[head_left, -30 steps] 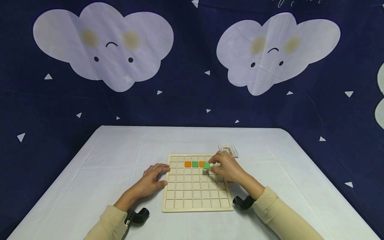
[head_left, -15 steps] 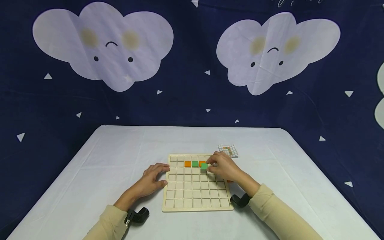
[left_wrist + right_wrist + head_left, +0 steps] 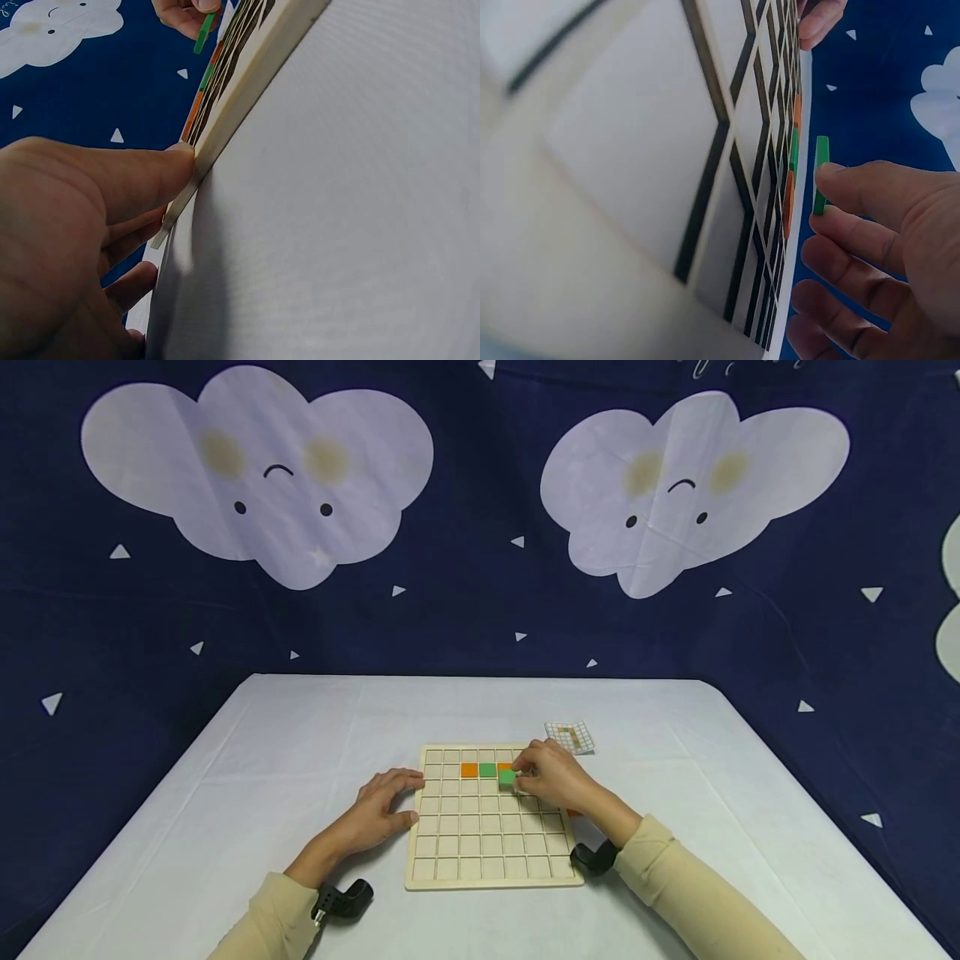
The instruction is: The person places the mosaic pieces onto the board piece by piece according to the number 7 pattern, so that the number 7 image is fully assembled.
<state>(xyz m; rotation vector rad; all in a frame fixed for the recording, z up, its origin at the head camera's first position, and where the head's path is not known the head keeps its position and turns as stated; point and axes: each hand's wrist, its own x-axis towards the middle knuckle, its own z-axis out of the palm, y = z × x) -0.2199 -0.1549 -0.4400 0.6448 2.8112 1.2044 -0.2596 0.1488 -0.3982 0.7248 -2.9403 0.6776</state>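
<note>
A wooden grid board (image 3: 480, 846) lies on the white table. Two orange tiles with a green tile (image 3: 487, 770) between them fill neighbouring squares in its second row from the back. Over the front of the right orange tile (image 3: 504, 767), my right hand (image 3: 555, 774) pinches another green tile (image 3: 507, 779) between thumb and fingertip. In the right wrist view this held green tile (image 3: 821, 180) hovers above the board surface. My left hand (image 3: 375, 807) rests against the board's left edge, its thumb (image 3: 161, 176) touching the side in the left wrist view.
A small printed card (image 3: 572, 737) with a coloured grid pattern lies behind the board's right corner. An orange piece (image 3: 574, 813) peeks out past the board's right edge, mostly under my right forearm. A dark blue cloth with clouds (image 3: 480, 635) hangs behind the table.
My right hand has shifted slightly left with the green tile, which now overlaps the front of the right orange tile. The left hand has stayed in place at the board's edge.
</note>
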